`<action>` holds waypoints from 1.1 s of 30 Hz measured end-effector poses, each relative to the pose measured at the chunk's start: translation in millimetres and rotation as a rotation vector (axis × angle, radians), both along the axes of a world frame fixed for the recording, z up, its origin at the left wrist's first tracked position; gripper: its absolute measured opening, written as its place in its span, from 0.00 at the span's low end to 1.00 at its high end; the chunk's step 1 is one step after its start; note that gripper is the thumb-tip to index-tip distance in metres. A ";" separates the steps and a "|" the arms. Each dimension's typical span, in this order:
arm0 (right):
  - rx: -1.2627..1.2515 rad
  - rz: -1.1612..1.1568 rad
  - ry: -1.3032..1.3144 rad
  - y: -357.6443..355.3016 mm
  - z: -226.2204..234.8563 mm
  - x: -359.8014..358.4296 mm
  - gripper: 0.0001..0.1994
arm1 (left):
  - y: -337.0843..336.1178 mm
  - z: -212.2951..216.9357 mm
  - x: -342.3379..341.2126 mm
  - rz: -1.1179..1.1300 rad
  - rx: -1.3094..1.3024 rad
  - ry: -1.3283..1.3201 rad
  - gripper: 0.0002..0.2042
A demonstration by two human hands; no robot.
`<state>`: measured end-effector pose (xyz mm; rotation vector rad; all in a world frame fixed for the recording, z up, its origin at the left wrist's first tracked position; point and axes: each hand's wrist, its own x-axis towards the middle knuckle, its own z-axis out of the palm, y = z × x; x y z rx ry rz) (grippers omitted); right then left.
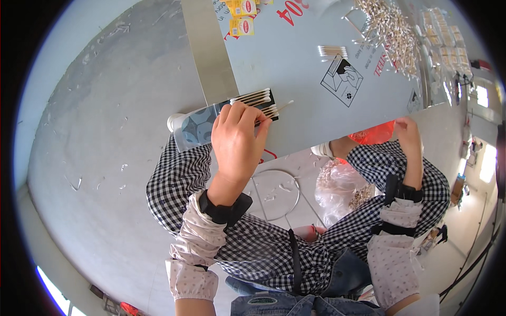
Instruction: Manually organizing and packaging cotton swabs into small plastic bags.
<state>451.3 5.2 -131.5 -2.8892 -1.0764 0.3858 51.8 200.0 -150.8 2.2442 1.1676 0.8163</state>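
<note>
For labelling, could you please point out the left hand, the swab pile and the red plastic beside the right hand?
Left hand (235, 138): head view, back of hand.
Swab pile (392, 40): head view, its middle.
Red plastic (376, 134): head view, its middle.

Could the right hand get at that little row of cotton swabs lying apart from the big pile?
Probably yes: only flat tabletop shows between the right hand and the row of cotton swabs. It might first have to release the red plastic, if it grips that.
</note>
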 end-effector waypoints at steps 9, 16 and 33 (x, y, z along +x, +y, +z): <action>0.478 0.613 0.012 156.7 4.0 -109.2 0.12 | 1.7 -5.9 -1.5 -0.015 0.019 -0.048 0.10; 0.361 0.898 -0.180 192.1 -19.5 -92.1 0.10 | 6.9 -10.0 -23.3 -0.151 -0.083 0.059 0.09; 0.331 1.036 0.424 227.5 -25.0 -230.2 0.04 | 13.4 -25.6 -24.0 -0.026 -0.006 0.041 0.07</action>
